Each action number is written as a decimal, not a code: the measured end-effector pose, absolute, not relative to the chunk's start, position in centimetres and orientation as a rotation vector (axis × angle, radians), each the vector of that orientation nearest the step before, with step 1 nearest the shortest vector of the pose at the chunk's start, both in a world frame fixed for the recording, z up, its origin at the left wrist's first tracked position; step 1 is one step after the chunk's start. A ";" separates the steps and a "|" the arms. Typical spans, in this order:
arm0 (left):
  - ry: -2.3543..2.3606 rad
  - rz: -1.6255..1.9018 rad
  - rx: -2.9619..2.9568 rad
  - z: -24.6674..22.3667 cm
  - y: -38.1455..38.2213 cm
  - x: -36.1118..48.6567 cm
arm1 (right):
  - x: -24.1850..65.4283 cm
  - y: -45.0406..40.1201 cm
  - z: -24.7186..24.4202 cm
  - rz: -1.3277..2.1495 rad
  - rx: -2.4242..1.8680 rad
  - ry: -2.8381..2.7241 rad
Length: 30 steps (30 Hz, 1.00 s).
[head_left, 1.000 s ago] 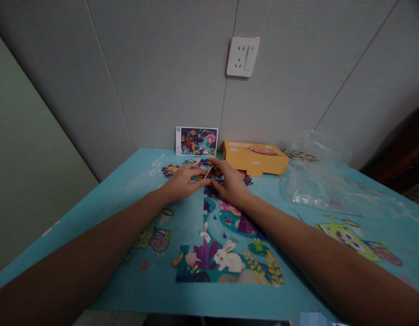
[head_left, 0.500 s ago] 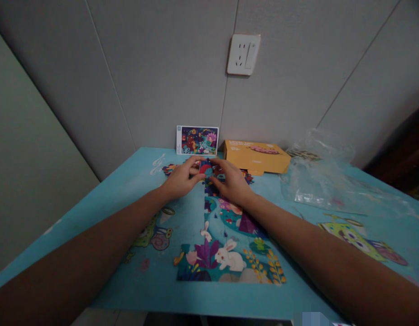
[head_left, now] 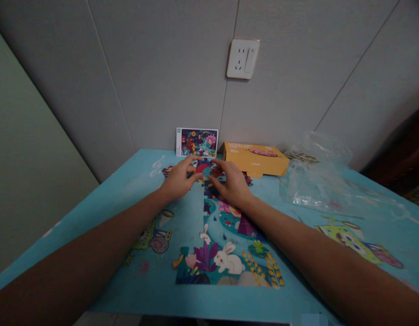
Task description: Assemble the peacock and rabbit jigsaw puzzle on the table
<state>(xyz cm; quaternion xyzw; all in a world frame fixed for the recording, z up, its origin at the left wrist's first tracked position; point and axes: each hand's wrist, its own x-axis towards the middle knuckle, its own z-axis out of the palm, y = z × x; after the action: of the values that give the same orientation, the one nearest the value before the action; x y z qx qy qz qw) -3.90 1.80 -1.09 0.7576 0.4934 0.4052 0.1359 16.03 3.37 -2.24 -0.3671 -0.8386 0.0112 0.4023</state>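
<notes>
A partly joined jigsaw puzzle (head_left: 229,267) lies on the blue table, with white rabbits and plants at its near edge. At its far end, a piece with a red and teal pattern (head_left: 204,169) lies between my two hands. My left hand (head_left: 182,177) touches the left side of that piece, thumb and fingers apart around its edge. My right hand (head_left: 231,182) rests over the puzzle on the other side, its thumb and forefinger spread. Dark puzzle parts (head_left: 167,171) show to the left of my left hand.
A picture card (head_left: 197,142) leans on the wall behind the puzzle. Beside it sits a yellow box (head_left: 255,158). A clear plastic bag (head_left: 318,185) with something inside lies at the right. A socket (head_left: 243,59) is on the wall.
The red and teal piece, raised and pinched between both hands before, now lies flatter at the puzzle's far end. My fingers have spread slightly apart. The view has shifted a little.
</notes>
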 end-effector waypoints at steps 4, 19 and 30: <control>1.755 1.320 1.973 -1.0 2.6 -4.7 | 16.5 3.5 -1.9 -0.149 -1.347 -1.893; 2.376 0.817 1.905 -2.7 4.0 -6.6 | 18.0 4.1 -2.8 -0.377 -1.885 -1.947; 2.214 0.938 2.054 -0.8 2.6 -5.4 | 17.8 4.2 -2.1 -0.260 -1.829 -2.005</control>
<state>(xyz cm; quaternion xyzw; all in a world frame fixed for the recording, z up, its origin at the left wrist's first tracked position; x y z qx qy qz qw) -5.44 2.56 -0.77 0.6494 0.7001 0.2965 -0.0103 17.77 4.18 -2.08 -0.6566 -0.7195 -0.0932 0.2062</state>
